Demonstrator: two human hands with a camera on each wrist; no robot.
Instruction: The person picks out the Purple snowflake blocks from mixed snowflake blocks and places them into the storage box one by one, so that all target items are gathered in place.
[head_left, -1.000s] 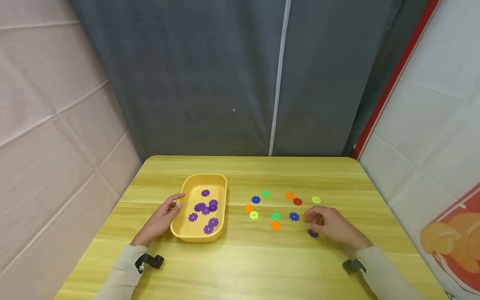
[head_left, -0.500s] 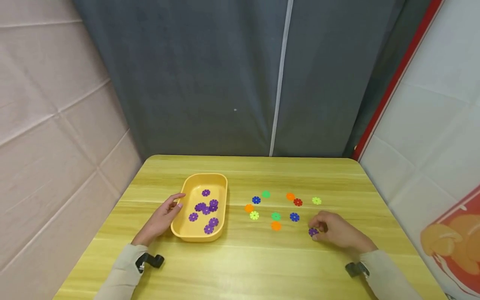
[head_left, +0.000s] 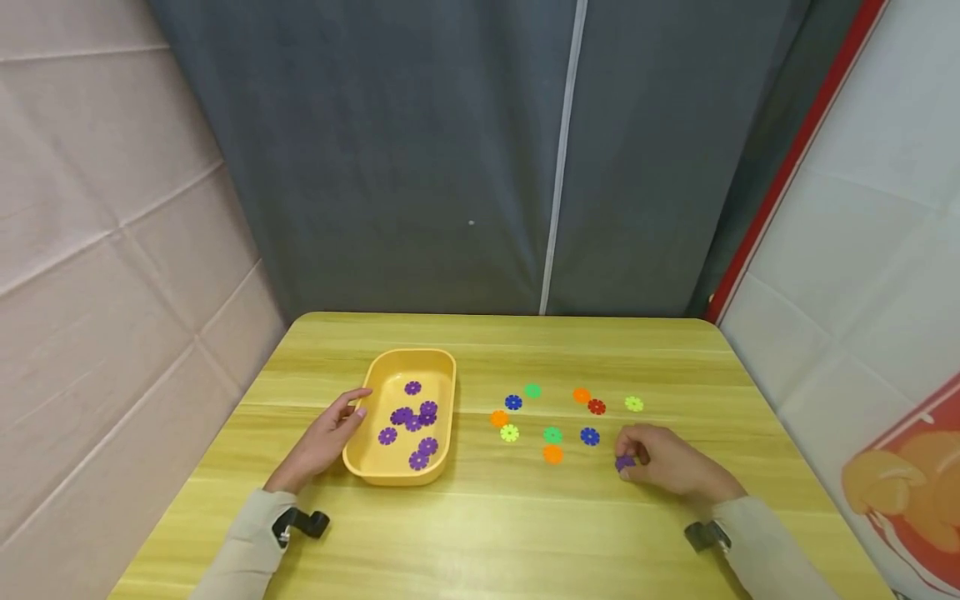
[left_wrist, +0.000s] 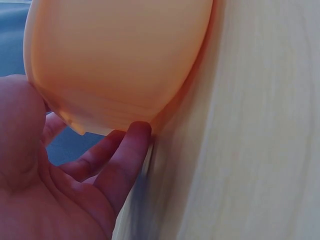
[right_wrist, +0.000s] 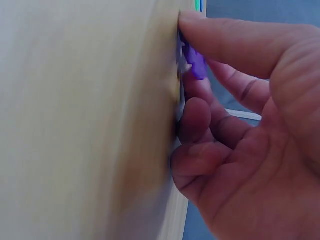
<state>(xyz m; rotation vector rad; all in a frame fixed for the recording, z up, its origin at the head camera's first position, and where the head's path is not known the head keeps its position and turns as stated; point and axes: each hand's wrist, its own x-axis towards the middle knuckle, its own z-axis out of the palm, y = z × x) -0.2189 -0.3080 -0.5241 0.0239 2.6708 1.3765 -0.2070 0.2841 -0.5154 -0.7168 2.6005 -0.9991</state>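
Note:
A yellow plastic tray (head_left: pixel 351 463) stands on the left of the table with several purple snowflake discs (head_left: pixel 413 423) lying in it. My left hand (head_left: pixel 326 437) holds the tray's left side, thumb and fingers at its rim and wall; the left wrist view has the fingers against the outer wall (left_wrist: pixel 115 60). On the right, my right hand (head_left: pixel 663 460) pinches a purple snowflake disc (head_left: pixel 624 462) between thumb and fingers, close over the tabletop. Seen from the right wrist, that disc (right_wrist: pixel 196 62) is tipped up on edge, partly hidden by the thumb.
Between the hands lie loose discs: green (head_left: pixel 552 435), blue (head_left: pixel 590 436), orange (head_left: pixel 552 454), red (head_left: pixel 596 407) and yellow-green (head_left: pixel 633 403). The wooden table (head_left: pixel 480 533) ends at a grey curtain (head_left: pixel 412 167). White panels rise on both sides.
My right hand has come down from beside the blue disc to the purple disc and now pinches it, tilting it up. The left hand and tray stay put.

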